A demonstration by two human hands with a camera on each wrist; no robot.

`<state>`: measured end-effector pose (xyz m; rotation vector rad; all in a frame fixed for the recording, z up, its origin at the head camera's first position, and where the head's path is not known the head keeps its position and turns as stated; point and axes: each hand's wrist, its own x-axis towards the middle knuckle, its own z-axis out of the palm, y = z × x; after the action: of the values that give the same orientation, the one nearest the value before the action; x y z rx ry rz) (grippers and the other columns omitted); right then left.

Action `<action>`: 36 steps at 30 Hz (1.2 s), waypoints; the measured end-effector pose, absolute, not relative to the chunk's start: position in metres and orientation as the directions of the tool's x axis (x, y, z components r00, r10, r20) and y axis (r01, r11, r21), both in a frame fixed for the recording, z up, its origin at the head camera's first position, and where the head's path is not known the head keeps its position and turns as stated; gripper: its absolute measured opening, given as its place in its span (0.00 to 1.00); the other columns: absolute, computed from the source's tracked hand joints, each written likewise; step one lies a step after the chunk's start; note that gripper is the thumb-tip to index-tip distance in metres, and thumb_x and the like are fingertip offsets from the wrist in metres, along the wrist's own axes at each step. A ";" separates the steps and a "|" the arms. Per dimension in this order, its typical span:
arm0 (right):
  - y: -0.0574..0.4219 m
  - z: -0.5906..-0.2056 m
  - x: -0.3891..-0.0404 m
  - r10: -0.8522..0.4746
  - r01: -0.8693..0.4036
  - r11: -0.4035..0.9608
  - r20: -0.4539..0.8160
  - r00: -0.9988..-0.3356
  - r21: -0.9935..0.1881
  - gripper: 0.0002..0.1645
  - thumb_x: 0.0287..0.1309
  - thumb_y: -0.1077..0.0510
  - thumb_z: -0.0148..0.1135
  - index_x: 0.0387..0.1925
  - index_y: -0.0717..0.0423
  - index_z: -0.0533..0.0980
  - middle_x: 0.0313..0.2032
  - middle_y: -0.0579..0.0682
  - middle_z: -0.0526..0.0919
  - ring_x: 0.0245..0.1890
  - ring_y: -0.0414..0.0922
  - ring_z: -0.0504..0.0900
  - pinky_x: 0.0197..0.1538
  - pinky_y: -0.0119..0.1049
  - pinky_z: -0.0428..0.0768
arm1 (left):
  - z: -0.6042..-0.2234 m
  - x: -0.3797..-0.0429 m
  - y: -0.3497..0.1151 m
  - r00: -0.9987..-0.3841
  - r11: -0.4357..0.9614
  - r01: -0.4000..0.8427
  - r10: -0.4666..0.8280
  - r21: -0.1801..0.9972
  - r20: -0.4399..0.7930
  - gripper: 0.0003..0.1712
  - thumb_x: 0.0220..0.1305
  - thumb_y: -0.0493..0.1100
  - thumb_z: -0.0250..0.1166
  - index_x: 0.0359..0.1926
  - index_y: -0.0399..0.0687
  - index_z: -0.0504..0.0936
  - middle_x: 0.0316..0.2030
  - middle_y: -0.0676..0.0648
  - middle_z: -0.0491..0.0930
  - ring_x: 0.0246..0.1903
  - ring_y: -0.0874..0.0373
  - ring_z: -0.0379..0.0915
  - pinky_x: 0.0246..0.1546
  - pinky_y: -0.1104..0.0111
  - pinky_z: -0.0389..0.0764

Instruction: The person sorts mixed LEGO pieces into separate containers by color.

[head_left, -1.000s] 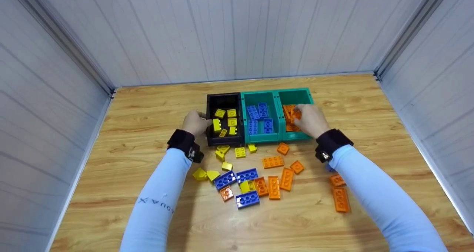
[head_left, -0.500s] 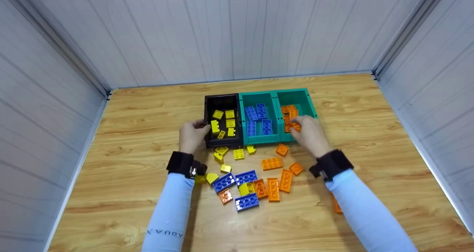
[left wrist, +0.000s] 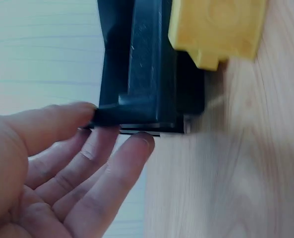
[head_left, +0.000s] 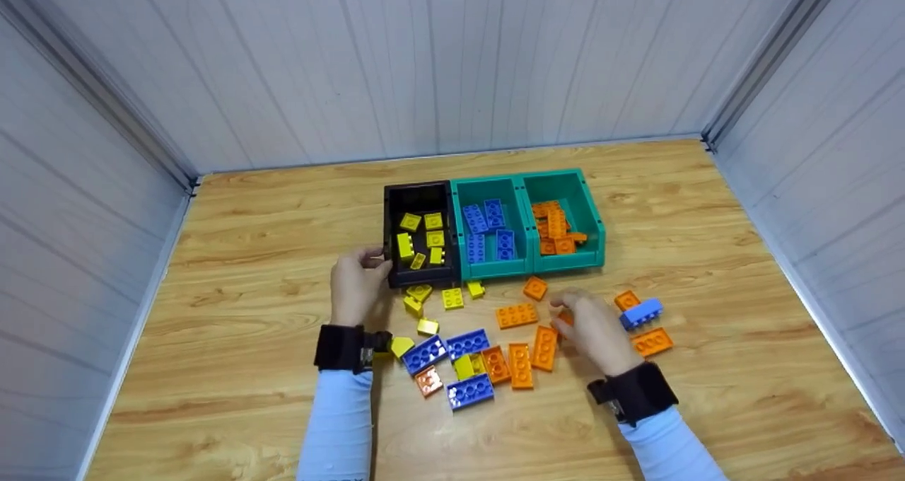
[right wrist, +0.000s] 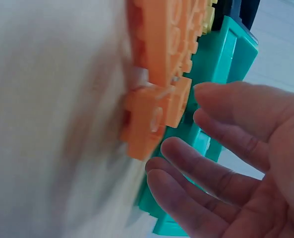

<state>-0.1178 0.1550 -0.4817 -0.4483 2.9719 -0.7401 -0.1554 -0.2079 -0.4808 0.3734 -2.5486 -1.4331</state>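
Note:
My left hand [head_left: 353, 286] pinches the left edge of the black bin [head_left: 423, 277], thumb on the rim and fingers outside it. Several yellow bricks [head_left: 434, 239] lie in that bin. Over the table, my right hand [head_left: 595, 331] reaches toward a small square orange brick [head_left: 563, 322], partly hidden by the fingers. The right wrist view shows its thumb and fingers spread apart, close to the small orange brick [right wrist: 147, 124] and holding nothing. Blue bricks [head_left: 475, 247] lie in the middle teal bin [head_left: 495, 267], orange bricks [head_left: 556, 223] in the right teal bin [head_left: 569, 262].
Loose yellow [head_left: 452, 298], blue [head_left: 470, 392] and orange bricks [head_left: 520, 366] are scattered in front of the bins. To the right of my right hand lie a blue brick [head_left: 642, 314] and two orange ones. Pale panel walls [head_left: 438, 64] enclose the table.
My right hand has let go of an orange brick in the right teal bin and come back toward me to the loose orange bricks. The left hand stays at the black bin's edge, slightly nearer its front.

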 end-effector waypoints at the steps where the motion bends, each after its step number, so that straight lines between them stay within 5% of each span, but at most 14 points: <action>1: 0.154 -0.484 -0.117 -0.280 -0.258 0.847 0.024 -0.960 -0.465 0.15 0.57 0.63 0.70 0.47 0.59 0.82 0.44 0.56 0.84 0.42 0.53 0.82 0.45 0.48 0.81 | -0.480 -0.154 -0.208 -0.949 0.497 -0.125 -0.313 0.859 0.043 0.16 0.61 0.37 0.70 0.49 0.36 0.84 0.37 0.40 0.86 0.38 0.48 0.82 0.40 0.59 0.80; 14: 0.155 -0.490 -0.110 -0.238 -0.209 0.852 0.000 -0.971 -0.479 0.13 0.56 0.65 0.69 0.45 0.59 0.83 0.40 0.55 0.83 0.34 0.48 0.79 0.37 0.43 0.79 | -0.477 -0.147 -0.203 -0.945 0.604 -0.084 -0.300 0.792 0.129 0.12 0.60 0.36 0.71 0.42 0.32 0.86 0.34 0.38 0.86 0.32 0.47 0.83 0.35 0.57 0.82; 20: 0.165 -0.483 -0.118 -0.188 -0.192 0.824 0.063 -0.980 -0.532 0.17 0.58 0.63 0.68 0.48 0.66 0.82 0.43 0.61 0.85 0.39 0.54 0.84 0.41 0.48 0.82 | -0.480 -0.149 -0.199 -0.948 0.587 -0.092 -0.299 0.804 0.110 0.11 0.59 0.34 0.71 0.42 0.31 0.85 0.35 0.38 0.86 0.34 0.47 0.83 0.38 0.58 0.82; 28: 0.169 -0.461 -0.161 -0.144 -0.302 0.775 0.309 -0.940 -0.556 0.17 0.56 0.65 0.70 0.47 0.69 0.81 0.43 0.66 0.85 0.31 0.55 0.84 0.36 0.49 0.83 | -0.478 -0.154 -0.200 -0.952 0.575 -0.095 -0.290 0.813 0.094 0.11 0.59 0.32 0.70 0.43 0.30 0.85 0.35 0.37 0.86 0.35 0.46 0.83 0.38 0.58 0.83; 36: 0.157 -0.451 -0.205 -0.154 -0.259 0.774 0.224 -0.962 -0.578 0.19 0.61 0.62 0.66 0.52 0.70 0.80 0.48 0.67 0.83 0.39 0.57 0.82 0.40 0.49 0.80 | -0.477 -0.153 -0.200 -0.956 0.574 -0.095 -0.280 0.813 0.086 0.11 0.60 0.32 0.69 0.44 0.30 0.85 0.36 0.37 0.85 0.36 0.46 0.83 0.39 0.58 0.82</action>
<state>-0.2047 0.1566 -0.4510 -0.3656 3.1125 -1.0540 -0.1532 -0.2000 -0.4770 0.3144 -2.6001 -1.3255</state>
